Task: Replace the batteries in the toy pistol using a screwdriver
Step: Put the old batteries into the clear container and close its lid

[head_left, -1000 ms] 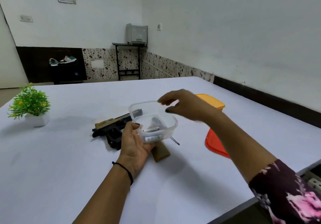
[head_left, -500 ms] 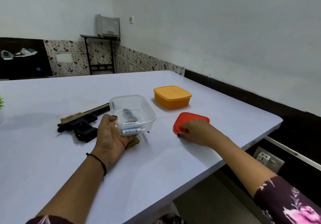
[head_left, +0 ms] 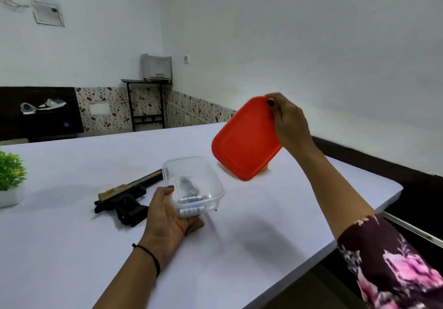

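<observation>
A clear plastic box (head_left: pixel 211 177) with batteries (head_left: pixel 190 198) in it is held just above the white table by my left hand (head_left: pixel 165 215), which grips its near side. My right hand (head_left: pixel 290 124) pinches a red lid (head_left: pixel 244 141) by its upper right edge, tilted in the air to the right of and above the box. The black and tan toy pistol (head_left: pixel 124 201) lies on the table just left of my left hand. A tan piece (head_left: pixel 196 225) and a thin metal tip (head_left: pixel 215 210) show under the box.
A small green potted plant (head_left: pixel 9 179) stands at the table's far left. A sliver of the orange box (head_left: pixel 266 168) peeks out below the red lid. The table edge (head_left: pixel 359 222) runs diagonally on the right, close to my right forearm.
My right hand has picked the red lid up off the table and raised it, tilted, above the box. My left hand still holds the clear box in the same place.
</observation>
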